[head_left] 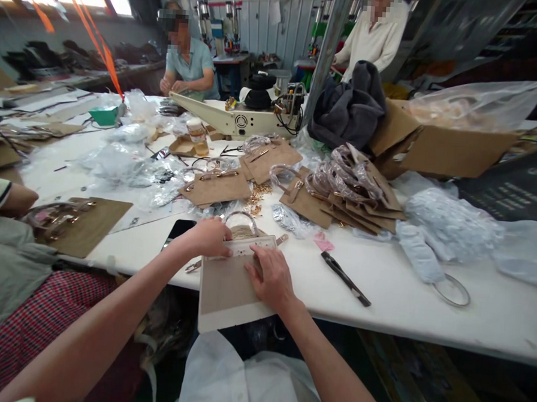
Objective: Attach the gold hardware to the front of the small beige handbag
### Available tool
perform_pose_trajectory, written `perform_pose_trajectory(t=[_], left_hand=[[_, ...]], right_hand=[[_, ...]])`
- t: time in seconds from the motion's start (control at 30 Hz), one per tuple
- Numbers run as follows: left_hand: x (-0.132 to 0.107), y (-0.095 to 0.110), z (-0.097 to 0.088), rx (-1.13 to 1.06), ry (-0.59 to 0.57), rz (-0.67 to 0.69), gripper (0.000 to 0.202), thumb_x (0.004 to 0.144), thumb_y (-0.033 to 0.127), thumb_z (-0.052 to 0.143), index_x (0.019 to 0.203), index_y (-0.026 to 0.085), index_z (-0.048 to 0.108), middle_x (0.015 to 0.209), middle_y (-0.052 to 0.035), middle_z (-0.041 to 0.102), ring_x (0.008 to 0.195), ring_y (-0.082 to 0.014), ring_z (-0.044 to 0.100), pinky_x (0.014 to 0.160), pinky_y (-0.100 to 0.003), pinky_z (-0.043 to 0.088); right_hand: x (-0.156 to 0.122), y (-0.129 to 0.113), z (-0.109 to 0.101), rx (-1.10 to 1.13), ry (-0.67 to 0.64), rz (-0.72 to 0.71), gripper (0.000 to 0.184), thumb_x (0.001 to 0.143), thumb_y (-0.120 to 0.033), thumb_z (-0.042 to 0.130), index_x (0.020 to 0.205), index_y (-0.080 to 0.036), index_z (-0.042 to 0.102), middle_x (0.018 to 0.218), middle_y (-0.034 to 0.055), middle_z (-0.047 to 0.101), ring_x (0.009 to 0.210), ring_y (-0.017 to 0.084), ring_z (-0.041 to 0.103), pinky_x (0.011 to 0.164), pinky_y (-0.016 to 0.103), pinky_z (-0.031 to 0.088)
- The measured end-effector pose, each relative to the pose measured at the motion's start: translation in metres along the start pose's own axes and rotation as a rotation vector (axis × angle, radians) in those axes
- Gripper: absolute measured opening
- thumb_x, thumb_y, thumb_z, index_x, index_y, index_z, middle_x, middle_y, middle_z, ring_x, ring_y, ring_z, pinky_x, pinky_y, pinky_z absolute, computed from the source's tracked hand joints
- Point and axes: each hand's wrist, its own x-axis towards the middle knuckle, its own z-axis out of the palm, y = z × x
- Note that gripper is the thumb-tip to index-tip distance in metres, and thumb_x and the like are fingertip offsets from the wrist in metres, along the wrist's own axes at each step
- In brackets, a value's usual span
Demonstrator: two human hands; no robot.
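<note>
A flat cream-and-tan bag panel lies at the near edge of the white table, sticking out over it. My left hand has its fingers curled on the panel's top left corner, at the perforated strip. My right hand lies on the panel's upper right with fingers bent, pressing it down. A clear round handle stands just behind the panel.
A black tool and a pink slip lie to the right. A dark phone is at left. Stacks of brown card pieces, plastic bags, a cardboard box and a machine stand behind. A person sits at my left; two others are across.
</note>
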Motion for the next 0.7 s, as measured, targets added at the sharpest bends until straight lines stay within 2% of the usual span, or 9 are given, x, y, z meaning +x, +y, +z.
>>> perform_pose_trajectory(t=[0.13, 0.3, 0.4, 0.53, 0.63, 0.7], left_hand=[[0.006, 0.009, 0.000, -0.021, 0.006, 0.074, 0.026, 0.071, 0.044, 0.085, 0.088, 0.024, 0.085, 0.099, -0.0147, 0.073, 0.101, -0.0375, 0.067, 0.091, -0.041, 0.049], [0.016, 0.008, 0.002, -0.153, -0.035, 0.145, 0.022, 0.060, 0.024, 0.086, 0.080, 0.024, 0.079, 0.095, -0.0092, 0.075, 0.091, -0.0310, 0.066, 0.084, -0.036, 0.048], [0.023, 0.004, -0.003, -0.159, -0.127, 0.167, 0.029, 0.059, 0.022, 0.083, 0.088, 0.023, 0.079, 0.090, -0.0059, 0.075, 0.081, -0.0272, 0.065, 0.075, -0.033, 0.047], [0.035, 0.004, -0.013, -0.122, -0.314, 0.267, 0.042, 0.064, 0.031, 0.082, 0.105, 0.021, 0.078, 0.096, -0.0035, 0.077, 0.083, -0.0243, 0.066, 0.070, -0.030, 0.045], [0.045, 0.008, -0.016, -0.055, -0.426, 0.305, 0.040, 0.062, 0.034, 0.084, 0.098, 0.018, 0.078, 0.093, -0.0025, 0.076, 0.081, -0.0227, 0.064, 0.069, -0.030, 0.045], [0.051, 0.009, -0.015, -0.125, -0.484, 0.296, 0.037, 0.060, 0.035, 0.085, 0.092, 0.018, 0.077, 0.087, -0.0005, 0.075, 0.081, -0.0217, 0.063, 0.071, -0.029, 0.046]], right_hand=[[-0.001, 0.001, 0.000, 0.006, 0.006, -0.007, 0.045, 0.110, -0.022, 0.059, 0.154, -0.020, 0.049, 0.118, 0.0138, 0.070, 0.108, 0.034, 0.065, 0.097, 0.053, 0.053], [-0.004, 0.002, 0.001, 0.001, 0.017, -0.023, 0.043, 0.110, -0.022, 0.059, 0.152, -0.020, 0.051, 0.117, 0.0136, 0.071, 0.107, 0.033, 0.066, 0.097, 0.052, 0.054], [-0.005, 0.002, 0.001, -0.001, 0.020, -0.037, 0.039, 0.110, -0.021, 0.059, 0.149, -0.020, 0.054, 0.117, 0.0135, 0.071, 0.107, 0.033, 0.066, 0.096, 0.052, 0.054], [-0.004, 0.001, 0.001, 0.004, 0.029, -0.069, 0.032, 0.111, -0.022, 0.060, 0.143, -0.021, 0.057, 0.117, 0.0128, 0.071, 0.108, 0.033, 0.066, 0.095, 0.052, 0.055], [-0.004, 0.002, 0.001, 0.001, 0.017, -0.085, 0.032, 0.111, -0.022, 0.061, 0.142, -0.020, 0.058, 0.119, 0.0137, 0.071, 0.107, 0.033, 0.065, 0.094, 0.052, 0.054], [-0.004, 0.001, 0.001, -0.019, -0.006, -0.083, 0.027, 0.110, -0.022, 0.061, 0.138, -0.020, 0.061, 0.118, 0.0135, 0.070, 0.106, 0.033, 0.064, 0.094, 0.052, 0.054]])
